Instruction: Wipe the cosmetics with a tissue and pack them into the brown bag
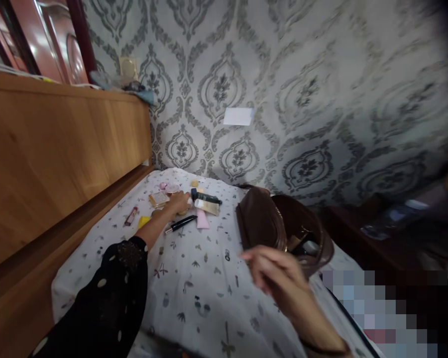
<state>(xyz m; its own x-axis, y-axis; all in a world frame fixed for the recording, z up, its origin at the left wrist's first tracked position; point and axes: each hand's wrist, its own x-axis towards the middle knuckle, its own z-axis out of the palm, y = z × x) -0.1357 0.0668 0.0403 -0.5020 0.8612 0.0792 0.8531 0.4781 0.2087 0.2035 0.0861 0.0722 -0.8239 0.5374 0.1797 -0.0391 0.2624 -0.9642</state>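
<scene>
Your polka-dot sleeve [100, 293] looks like matt cloth, as does the printed sheet [186, 308]. The open bag [259, 221] seems smooth, faintly shiny leather; the headboard panel [67, 134] shows smooth wood grain, softly glossy.

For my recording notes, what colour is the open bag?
The bag is brown, seen best in the head view.

There were three tubes [209, 207], two slim sticks [181, 224], one brown bag [259, 221], one yellow item [143, 221] and one white sheet [238, 116]. The small round items [172, 188] near the tubes were too blurred and partly hidden to count.
</scene>
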